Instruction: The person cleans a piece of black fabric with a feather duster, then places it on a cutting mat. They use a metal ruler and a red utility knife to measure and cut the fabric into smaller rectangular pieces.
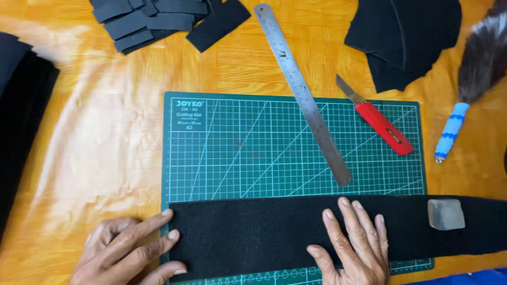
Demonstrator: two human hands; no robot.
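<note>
A long black fabric strip [253,232] lies across the near edge of a green gridded cutting mat [232,153]. My left hand [124,250] rests flat at the strip's left end, fingertips touching its edge. My right hand [354,243] lies flat on top of the strip, fingers spread, holding nothing. A small grey block [445,214] sits on the strip to the right of that hand. A steel ruler [303,92] lies diagonally across the mat's upper part, and a red utility knife [377,119] with its blade out rests at the mat's upper right.
Several cut black strips [153,21] are piled at the top left of the orange table. Black fabric pieces [404,37] lie at the top right, dark stacked fabric [21,116] at the left edge. A feather duster with a blue and white handle [453,129] lies at the right.
</note>
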